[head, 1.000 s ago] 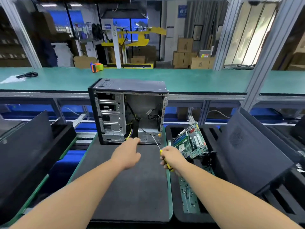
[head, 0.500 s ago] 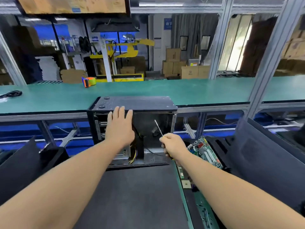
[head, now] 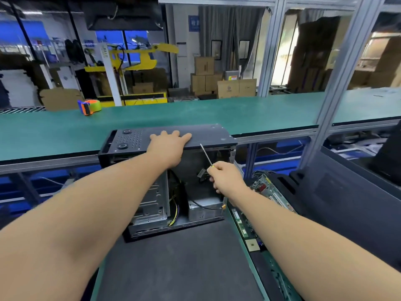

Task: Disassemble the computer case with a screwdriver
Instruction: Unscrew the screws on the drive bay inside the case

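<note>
Far left on the green bench sits an orange and green tape dispenser, well apart from everything else. Nearer, in the middle, the computer case stands upright on a dark mat, its open side facing the viewer (metal drive bays to the left inside, yellow and black cables in the centre, a grey box low on the right). The left hand lies flat on the case's black top panel, fingers straight and spread over the near edge, holding nothing. Just right of it, the right hand is curled round the yellow handle of the screwdriver, whose thin shaft angles up and to the left, its tip close under the near edge of the top panel, in front of the open interior. To the right of the case, a green circuit board leans in a black tray, with more boards lying nearer along the mat's right edge.
</note>
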